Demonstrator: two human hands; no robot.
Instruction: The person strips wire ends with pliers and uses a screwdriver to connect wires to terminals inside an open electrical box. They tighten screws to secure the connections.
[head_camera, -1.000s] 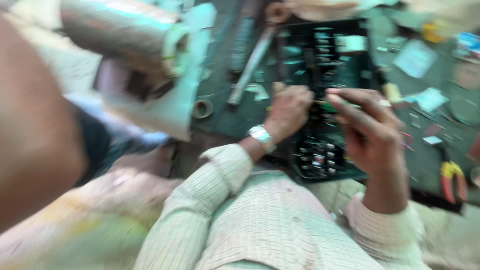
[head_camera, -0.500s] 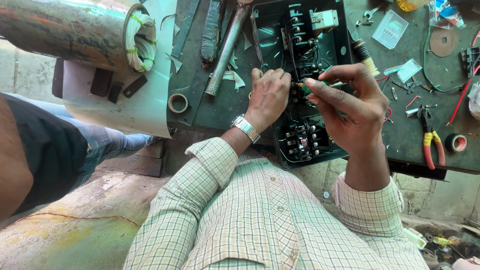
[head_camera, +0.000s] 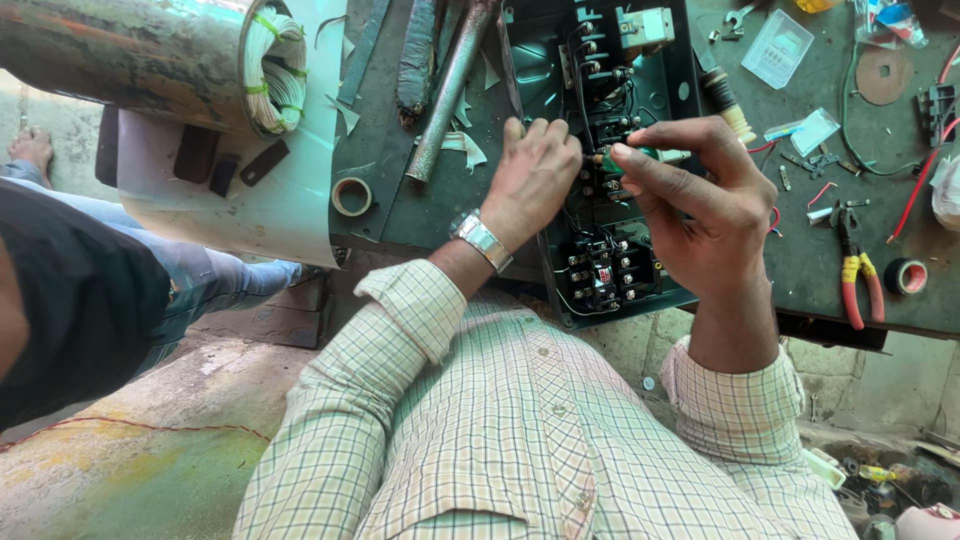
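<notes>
An open dark electrical control box (head_camera: 672, 292) with black wires and terminal blocks lies on the workbench in front of me. My right hand (head_camera: 705, 205) pinches a green-handled screwdriver (head_camera: 622, 158), its tip pointing left into the wiring. My left hand (head_camera: 535, 180), a metal watch on its wrist, rests on the box's inner parts with fingers curled at the wires, right beside the screwdriver tip. Whether it grips a wire is hidden.
A metal pipe (head_camera: 452, 90) and a tape roll (head_camera: 351, 196) lie left of the box. A large motor stator with white windings (head_camera: 150, 55) sits at far left. Red-handled pliers (head_camera: 858, 270), black tape (head_camera: 906, 276), and small parts lie right. Another person's leg (head_camera: 190, 280) is at left.
The view has steadied and closed in on the box. My two hands stay at the box's middle, the right one still pinching the screwdriver.
</notes>
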